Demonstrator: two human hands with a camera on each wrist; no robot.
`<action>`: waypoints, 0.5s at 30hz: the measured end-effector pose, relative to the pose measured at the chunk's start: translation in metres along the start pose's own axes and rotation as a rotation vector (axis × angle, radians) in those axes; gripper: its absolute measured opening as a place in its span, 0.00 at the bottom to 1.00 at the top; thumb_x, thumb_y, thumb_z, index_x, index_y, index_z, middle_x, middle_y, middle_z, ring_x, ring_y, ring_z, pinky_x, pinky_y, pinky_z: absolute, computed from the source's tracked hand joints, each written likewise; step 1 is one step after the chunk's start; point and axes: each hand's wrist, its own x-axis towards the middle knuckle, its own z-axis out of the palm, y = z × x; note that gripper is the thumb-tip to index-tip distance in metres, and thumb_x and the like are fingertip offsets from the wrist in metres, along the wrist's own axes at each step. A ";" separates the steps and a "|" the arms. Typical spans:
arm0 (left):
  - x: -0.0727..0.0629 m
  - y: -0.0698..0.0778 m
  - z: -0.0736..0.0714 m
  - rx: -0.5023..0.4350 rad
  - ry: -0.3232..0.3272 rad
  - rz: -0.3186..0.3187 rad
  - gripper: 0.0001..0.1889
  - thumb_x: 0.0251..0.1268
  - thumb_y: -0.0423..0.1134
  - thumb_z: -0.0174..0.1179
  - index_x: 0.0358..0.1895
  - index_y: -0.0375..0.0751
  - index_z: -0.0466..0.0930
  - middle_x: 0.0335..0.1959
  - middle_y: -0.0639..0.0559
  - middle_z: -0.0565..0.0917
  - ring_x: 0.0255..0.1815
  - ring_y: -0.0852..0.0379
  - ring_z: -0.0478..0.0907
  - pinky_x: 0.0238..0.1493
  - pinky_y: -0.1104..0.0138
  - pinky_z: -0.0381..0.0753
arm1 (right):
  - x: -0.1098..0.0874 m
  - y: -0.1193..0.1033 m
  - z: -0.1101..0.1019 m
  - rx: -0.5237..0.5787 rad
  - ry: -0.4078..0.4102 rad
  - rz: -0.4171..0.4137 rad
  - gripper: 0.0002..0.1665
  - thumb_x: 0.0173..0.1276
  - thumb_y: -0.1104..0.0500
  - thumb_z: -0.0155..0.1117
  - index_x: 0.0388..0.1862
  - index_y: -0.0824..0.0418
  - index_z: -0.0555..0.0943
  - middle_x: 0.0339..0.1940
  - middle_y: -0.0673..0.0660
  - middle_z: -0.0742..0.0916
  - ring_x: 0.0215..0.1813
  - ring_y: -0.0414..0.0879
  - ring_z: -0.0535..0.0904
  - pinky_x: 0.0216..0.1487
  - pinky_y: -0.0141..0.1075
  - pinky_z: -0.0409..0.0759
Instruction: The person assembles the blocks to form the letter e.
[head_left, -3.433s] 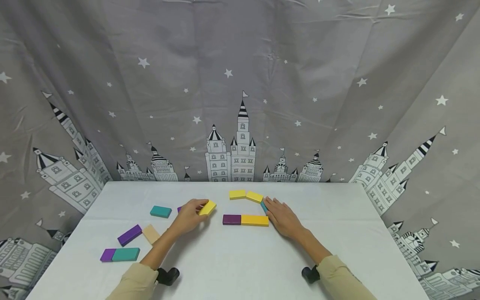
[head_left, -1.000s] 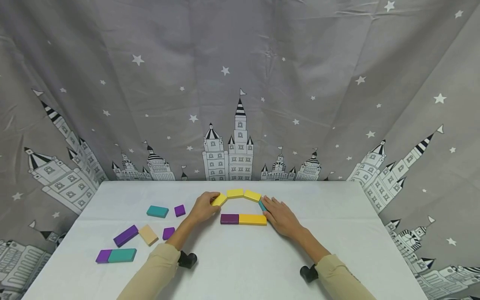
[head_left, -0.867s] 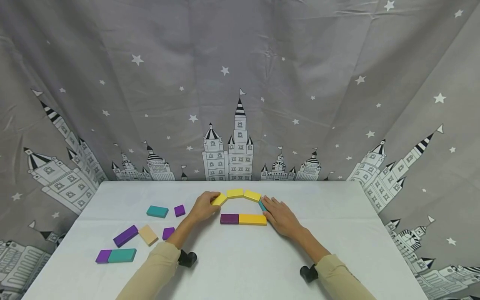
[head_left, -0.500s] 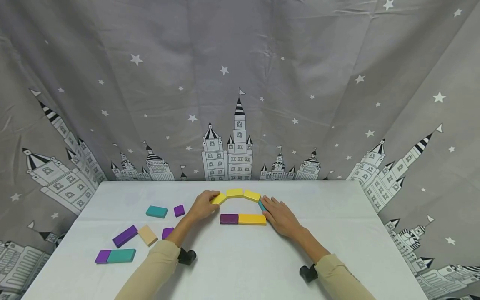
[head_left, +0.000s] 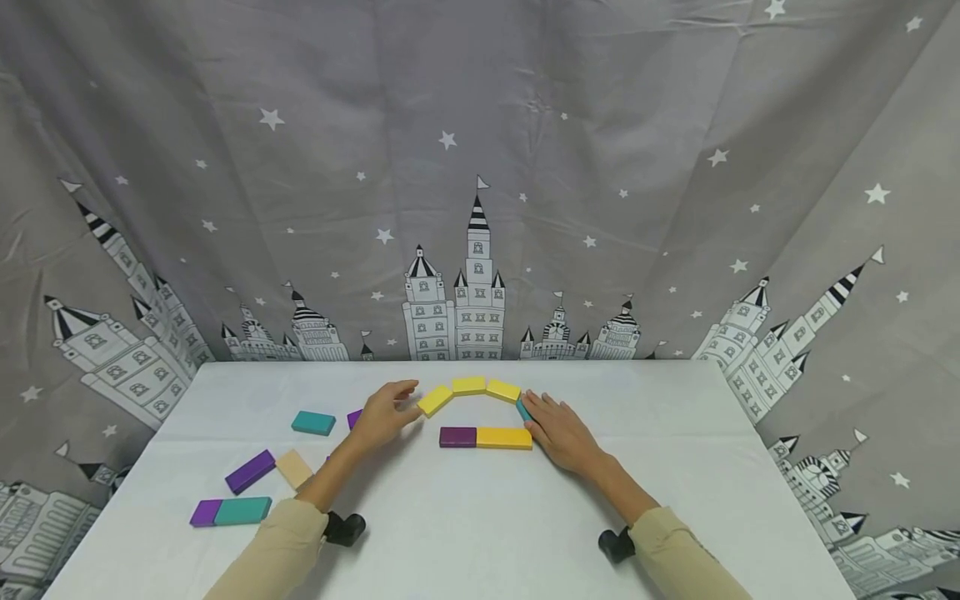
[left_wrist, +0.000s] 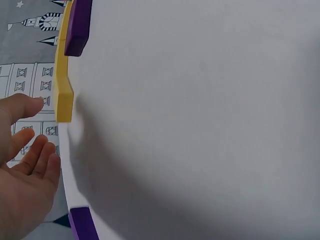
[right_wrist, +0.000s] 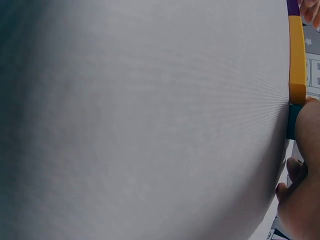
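My left hand (head_left: 381,414) is held just left of a slanted yellow block (head_left: 435,401), its fingers parted and nothing between them. The left wrist view shows a gap between that hand (left_wrist: 27,190) and the yellow block's end (left_wrist: 64,104). Two more yellow blocks, one in the middle (head_left: 469,385) and one to its right (head_left: 503,390), continue the arc. At the arc's right end a teal block (head_left: 523,411) is partly covered by my right hand (head_left: 564,432), whose straight fingers lie along it. Below the arc, a dark purple block (head_left: 457,437) and an orange-yellow block (head_left: 505,438) lie end to end.
Left on the white table (head_left: 480,533) lie a teal block (head_left: 313,422), a purple block (head_left: 251,472), a beige block (head_left: 294,469) and a joined purple (head_left: 206,513) and teal (head_left: 243,511) pair. Small purple blocks are partly hidden by the left arm. A grey castle-print curtain (head_left: 330,100) hangs behind.
My left hand brought the yellow block right to the arc's left end, held it there, then let go and drew back left. The right hand stays at the teal block.
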 end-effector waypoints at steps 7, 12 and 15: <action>-0.024 -0.017 -0.030 0.053 0.100 0.003 0.30 0.65 0.31 0.64 0.68 0.24 0.67 0.62 0.28 0.72 0.62 0.33 0.71 0.62 0.47 0.74 | 0.000 0.000 0.000 0.002 0.009 -0.019 0.31 0.83 0.50 0.45 0.79 0.60 0.61 0.78 0.57 0.65 0.77 0.59 0.58 0.74 0.58 0.54; -0.047 -0.033 -0.057 0.065 0.131 -0.041 0.31 0.68 0.32 0.63 0.69 0.22 0.63 0.62 0.24 0.70 0.62 0.30 0.69 0.62 0.43 0.72 | 0.000 -0.001 0.000 -0.001 0.000 -0.009 0.31 0.83 0.49 0.45 0.79 0.59 0.60 0.78 0.57 0.65 0.77 0.59 0.58 0.75 0.57 0.54; -0.060 -0.044 -0.070 0.086 0.155 -0.079 0.31 0.70 0.34 0.62 0.69 0.20 0.61 0.61 0.23 0.70 0.62 0.28 0.68 0.63 0.41 0.69 | 0.001 -0.001 -0.001 -0.004 -0.007 0.001 0.32 0.83 0.48 0.44 0.79 0.58 0.60 0.78 0.56 0.65 0.77 0.58 0.58 0.75 0.56 0.53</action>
